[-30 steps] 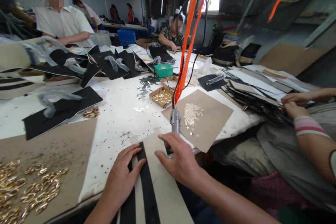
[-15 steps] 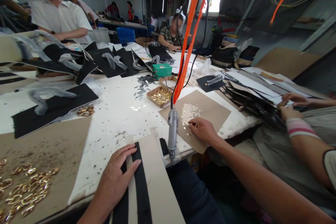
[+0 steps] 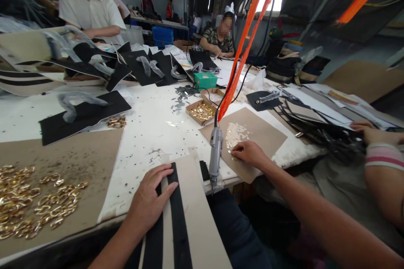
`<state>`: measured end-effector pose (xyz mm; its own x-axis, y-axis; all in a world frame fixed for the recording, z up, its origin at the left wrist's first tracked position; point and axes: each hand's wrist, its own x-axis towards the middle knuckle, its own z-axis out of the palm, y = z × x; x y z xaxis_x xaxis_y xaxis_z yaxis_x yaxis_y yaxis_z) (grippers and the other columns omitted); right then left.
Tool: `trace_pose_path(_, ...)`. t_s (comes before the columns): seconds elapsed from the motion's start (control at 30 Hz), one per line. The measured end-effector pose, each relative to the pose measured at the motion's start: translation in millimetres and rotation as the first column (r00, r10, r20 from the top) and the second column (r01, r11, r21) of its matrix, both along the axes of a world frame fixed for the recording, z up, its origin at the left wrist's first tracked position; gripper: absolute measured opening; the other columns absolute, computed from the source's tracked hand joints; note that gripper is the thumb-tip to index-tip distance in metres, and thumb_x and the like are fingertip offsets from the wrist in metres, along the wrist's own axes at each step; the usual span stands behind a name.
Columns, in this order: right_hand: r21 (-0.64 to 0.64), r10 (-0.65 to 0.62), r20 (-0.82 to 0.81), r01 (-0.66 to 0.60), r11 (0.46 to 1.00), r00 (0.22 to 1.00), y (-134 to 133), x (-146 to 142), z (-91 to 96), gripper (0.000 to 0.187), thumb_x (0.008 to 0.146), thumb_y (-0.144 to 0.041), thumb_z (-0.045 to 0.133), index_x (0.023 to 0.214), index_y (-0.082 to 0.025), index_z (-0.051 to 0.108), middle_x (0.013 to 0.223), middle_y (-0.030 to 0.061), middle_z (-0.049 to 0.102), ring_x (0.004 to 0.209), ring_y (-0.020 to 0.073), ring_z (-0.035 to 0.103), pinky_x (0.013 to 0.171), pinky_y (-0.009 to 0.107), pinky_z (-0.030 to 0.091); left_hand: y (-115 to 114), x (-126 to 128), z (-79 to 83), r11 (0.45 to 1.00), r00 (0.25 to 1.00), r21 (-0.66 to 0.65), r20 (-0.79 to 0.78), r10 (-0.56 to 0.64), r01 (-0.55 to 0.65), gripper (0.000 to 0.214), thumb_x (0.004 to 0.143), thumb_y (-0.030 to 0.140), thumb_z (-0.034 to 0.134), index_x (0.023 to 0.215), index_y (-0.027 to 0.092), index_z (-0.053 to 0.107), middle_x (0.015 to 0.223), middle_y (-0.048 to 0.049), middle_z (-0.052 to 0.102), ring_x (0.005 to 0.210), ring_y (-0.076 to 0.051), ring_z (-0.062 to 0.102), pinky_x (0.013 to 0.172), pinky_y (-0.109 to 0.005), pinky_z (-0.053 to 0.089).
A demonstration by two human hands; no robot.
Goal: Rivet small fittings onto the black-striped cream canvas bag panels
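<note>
My left hand (image 3: 151,201) lies flat, fingers stretched, on a beige panel with black stripes (image 3: 186,222) that hangs over the table's near edge. My right hand (image 3: 249,153) reaches out to a brown card sheet (image 3: 261,134) and pinches at the small pale metal pieces (image 3: 235,133) scattered there; what sits between the fingertips is too small to name. A grey powered screwdriver (image 3: 216,155) hangs on a black cable between my two hands, tip down beside the panel.
Gold chain links (image 3: 28,201) lie on brown card at the left. A small box of gold fittings (image 3: 202,112) and a green box (image 3: 205,80) stand mid-table. Black panels (image 3: 85,115) spread behind. Another person's arm (image 3: 378,155) works at right; others sit across.
My right hand left the striped panel and moved out to the pale pieces on the brown card. The hanging screwdriver swung free. My left hand stayed on the panel.
</note>
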<state>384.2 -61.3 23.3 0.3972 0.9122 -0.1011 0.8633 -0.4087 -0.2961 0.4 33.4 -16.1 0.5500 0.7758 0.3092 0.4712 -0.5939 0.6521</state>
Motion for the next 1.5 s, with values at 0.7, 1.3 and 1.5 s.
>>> trace_pose_path(0.7,0.281,0.410,-0.440,-0.311,0.908,0.799,15,-189,43.1,0.021,0.090,-0.033,0.059,0.081,-0.021,0.074,0.074,-0.0009,0.071,0.068,0.0168,0.062,0.064,0.026,0.044,-18,-1,7.8,0.998,0.993,-0.067,0.118,0.020,-0.012,0.030,0.080,0.018,0.078,0.110,0.019,0.071,0.127,-0.0102,0.070,0.123,-0.027,0.061,0.111,-0.048,0.048)
trace_pose_path(1.3,0.256,0.307,-0.442,-0.209,0.944,0.843,33,-203,19.8,0.016,0.087,-0.038,0.066,0.083,-0.023,0.072,0.072,-0.0013,0.068,0.066,0.0174,0.060,0.062,0.028,0.044,-19,-3,3.1,0.998,0.988,-0.062,0.151,0.015,-0.006,0.031,0.080,0.018,0.079,0.110,0.022,0.070,0.127,-0.0085,0.069,0.122,-0.027,0.060,0.109,-0.048,0.049)
trace_pose_path(1.5,0.500,-0.144,-0.352,0.317,0.806,0.925,-24,-158,11.0,0.044,0.080,-0.059,0.074,0.099,-0.020,0.068,0.084,0.0051,0.070,0.069,0.0208,0.063,0.063,0.032,0.051,-21,-3,6.0,0.998,0.988,-0.058,0.153,0.018,-0.009,0.029,0.080,0.017,0.080,0.106,0.020,0.071,0.125,-0.0095,0.070,0.121,-0.027,0.062,0.108,-0.048,0.050)
